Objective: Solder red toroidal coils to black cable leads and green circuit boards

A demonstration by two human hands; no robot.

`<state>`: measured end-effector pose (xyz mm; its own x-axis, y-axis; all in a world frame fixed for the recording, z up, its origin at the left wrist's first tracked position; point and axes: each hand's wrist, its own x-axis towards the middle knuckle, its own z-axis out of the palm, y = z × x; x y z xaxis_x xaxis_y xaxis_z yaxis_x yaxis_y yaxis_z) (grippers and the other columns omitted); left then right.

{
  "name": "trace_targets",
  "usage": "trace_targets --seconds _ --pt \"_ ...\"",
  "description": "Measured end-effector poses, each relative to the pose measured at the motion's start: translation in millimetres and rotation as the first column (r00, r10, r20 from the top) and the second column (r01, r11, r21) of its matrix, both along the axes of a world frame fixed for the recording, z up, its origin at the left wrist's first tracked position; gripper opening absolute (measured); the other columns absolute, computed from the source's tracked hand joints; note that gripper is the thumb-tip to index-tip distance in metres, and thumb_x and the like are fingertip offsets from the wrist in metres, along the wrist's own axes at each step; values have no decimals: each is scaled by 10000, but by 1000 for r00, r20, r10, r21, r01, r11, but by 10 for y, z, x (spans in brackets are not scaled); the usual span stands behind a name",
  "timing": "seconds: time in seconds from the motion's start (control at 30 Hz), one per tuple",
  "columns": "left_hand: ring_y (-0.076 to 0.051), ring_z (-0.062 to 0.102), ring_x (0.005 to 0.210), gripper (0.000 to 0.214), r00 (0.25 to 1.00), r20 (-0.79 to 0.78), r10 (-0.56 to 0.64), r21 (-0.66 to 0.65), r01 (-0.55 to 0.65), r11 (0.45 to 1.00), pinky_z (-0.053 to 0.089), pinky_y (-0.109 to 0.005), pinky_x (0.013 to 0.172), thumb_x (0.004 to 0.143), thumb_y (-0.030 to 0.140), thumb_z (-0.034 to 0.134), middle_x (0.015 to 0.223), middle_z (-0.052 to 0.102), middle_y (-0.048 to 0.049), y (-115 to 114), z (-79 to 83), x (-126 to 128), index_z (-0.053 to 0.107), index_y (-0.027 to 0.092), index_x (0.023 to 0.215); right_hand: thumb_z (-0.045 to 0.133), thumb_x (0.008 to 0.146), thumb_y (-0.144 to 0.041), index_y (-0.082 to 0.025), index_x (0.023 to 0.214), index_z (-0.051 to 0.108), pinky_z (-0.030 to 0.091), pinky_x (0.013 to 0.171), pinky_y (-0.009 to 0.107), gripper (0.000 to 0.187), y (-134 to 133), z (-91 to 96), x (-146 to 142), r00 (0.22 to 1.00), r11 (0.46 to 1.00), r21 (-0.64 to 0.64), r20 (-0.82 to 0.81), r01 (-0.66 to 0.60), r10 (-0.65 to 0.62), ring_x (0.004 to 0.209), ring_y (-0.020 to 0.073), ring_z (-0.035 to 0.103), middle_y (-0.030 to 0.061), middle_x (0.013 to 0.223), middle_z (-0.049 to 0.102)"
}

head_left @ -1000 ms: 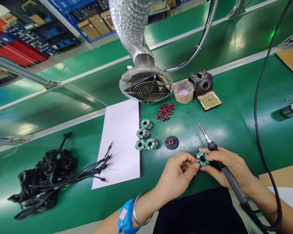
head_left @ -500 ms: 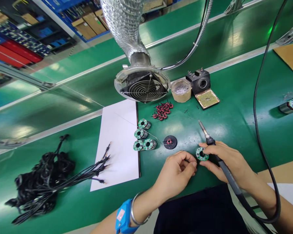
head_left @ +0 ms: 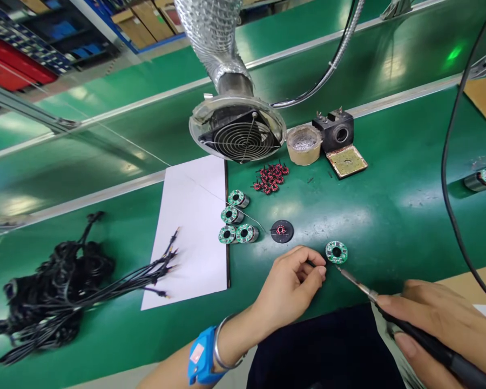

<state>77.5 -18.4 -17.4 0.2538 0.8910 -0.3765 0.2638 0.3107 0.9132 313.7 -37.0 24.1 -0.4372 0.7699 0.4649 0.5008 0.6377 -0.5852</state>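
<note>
My right hand (head_left: pixel 437 319) grips a black soldering iron (head_left: pixel 389 308) at the lower right, its metal tip pointing up-left toward a small round green circuit board (head_left: pixel 336 252) lying on the green mat. My left hand (head_left: pixel 294 283) rests on the mat just left of that board, fingers curled with thumb and forefinger pinched; what they hold, if anything, I cannot make out. A blue wrist strap and a metal bangle (head_left: pixel 222 351) circle my left wrist.
Several green-topped round parts (head_left: pixel 235 219) lie beside a white sheet (head_left: pixel 194 227). A black disc (head_left: pixel 282 230), red coils (head_left: pixel 270 178), fume fan (head_left: pixel 238 135), solder pot (head_left: pixel 303 143), iron stand with sponge (head_left: pixel 340 143) and black cable bundle (head_left: pixel 56 292) surround them.
My right hand let go of the green board and drew back toward me, swinging the iron's tip round to point at the board. My left hand stayed put.
</note>
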Motion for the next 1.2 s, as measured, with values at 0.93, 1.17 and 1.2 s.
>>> trace_targets --seconds 0.93,1.17,1.2 --pt "-141 630 651 146 1000 -18 2 29 -2 1000 527 -264 608 866 289 597 787 638 -35 -8 22 15 621 166 940 566 796 -100 -215 1108 640 581 670 347 340 -26 -59 -46 1000 999 -54 19 -2 3 752 227 693 55 844 715" --pt "-140 628 650 152 1000 -19 3 25 -2 1000 521 -265 604 870 296 592 800 638 -37 -2 19 19 619 166 944 535 797 -79 -182 1080 633 551 640 349 317 1 -47 -70 1000 1000 -4 6 -29 29 709 206 677 60 770 696" --pt "-141 629 652 153 1000 -19 1 24 -1 1000 522 -266 605 870 296 593 804 639 -37 -4 17 18 620 167 947 535 798 -77 -179 1079 632 548 640 350 315 -5 -45 -69 999 999 -6 11 -38 38 707 204 672 62 767 694"
